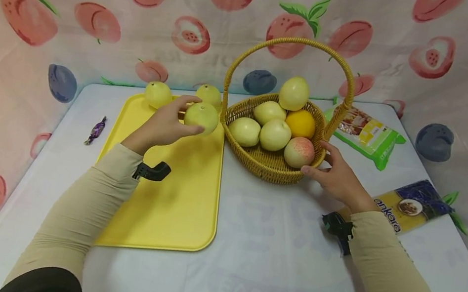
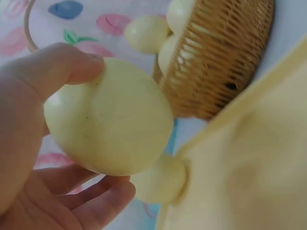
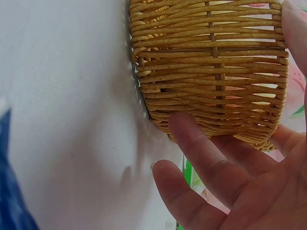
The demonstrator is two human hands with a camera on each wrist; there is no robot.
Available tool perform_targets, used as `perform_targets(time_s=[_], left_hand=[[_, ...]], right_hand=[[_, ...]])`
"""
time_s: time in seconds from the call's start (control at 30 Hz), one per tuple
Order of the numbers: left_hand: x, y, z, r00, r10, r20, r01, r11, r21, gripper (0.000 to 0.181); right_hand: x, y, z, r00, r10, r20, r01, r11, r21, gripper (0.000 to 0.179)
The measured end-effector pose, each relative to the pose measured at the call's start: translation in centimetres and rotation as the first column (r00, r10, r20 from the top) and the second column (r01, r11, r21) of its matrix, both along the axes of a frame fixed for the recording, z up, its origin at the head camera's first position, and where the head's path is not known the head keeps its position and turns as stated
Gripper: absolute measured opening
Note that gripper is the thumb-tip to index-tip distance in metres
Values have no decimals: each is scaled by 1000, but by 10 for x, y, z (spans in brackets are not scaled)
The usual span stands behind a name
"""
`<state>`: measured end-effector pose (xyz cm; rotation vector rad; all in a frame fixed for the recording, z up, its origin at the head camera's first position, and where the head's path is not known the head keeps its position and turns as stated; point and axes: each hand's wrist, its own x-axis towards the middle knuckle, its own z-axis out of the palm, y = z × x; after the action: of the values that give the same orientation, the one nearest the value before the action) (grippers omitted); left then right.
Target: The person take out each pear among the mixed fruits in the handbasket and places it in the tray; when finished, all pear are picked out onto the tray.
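Observation:
My left hand [image 1: 168, 122] holds a pale green round fruit [image 1: 202, 117] between thumb and fingers, above the right side of the yellow tray [image 1: 171, 207]. Two similar fruits, one at the left [image 1: 158, 94] and one at the right [image 1: 209, 95], sit at the tray's far end. The wicker basket [image 1: 264, 170] stands just right of the tray, holding several pale fruits, an orange [image 1: 301, 124] and a peach [image 1: 299, 152]. At the basket's right end my right hand [image 1: 337, 178] grips it, with the thumb at the rim and fingers [image 3: 211, 158] around the woven outer wall.
A purple wrapped candy [image 1: 96, 130] lies left of the tray. On the right are a green-edged food packet [image 1: 366, 132] and a yellow-and-blue "ankara" packet [image 1: 409, 206], the latter near my right forearm. The basket's tall hoop handle [image 1: 296, 40] arches above the fruit.

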<state>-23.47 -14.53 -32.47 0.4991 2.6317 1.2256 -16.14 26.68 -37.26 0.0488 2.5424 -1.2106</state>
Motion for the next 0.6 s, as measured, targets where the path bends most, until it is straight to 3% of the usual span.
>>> perform_targets(time_s=[0.17, 0.4, 0.6], left_hand=[[-8, -7, -12, 999, 43, 16, -44, 999, 27, 71], [-19, -8, -32, 988, 153, -8, -152, 986, 68, 72], [-27, -6, -44, 983, 185, 8, -185, 979, 83, 72]], right_hand=[[-2, 0, 0, 1000, -4, 6, 4, 1000, 18, 108], [-2, 1, -2, 1000, 0, 2, 0, 1000, -4, 108], [-1, 0, -1, 1000, -6, 8, 6, 1000, -11, 107]])
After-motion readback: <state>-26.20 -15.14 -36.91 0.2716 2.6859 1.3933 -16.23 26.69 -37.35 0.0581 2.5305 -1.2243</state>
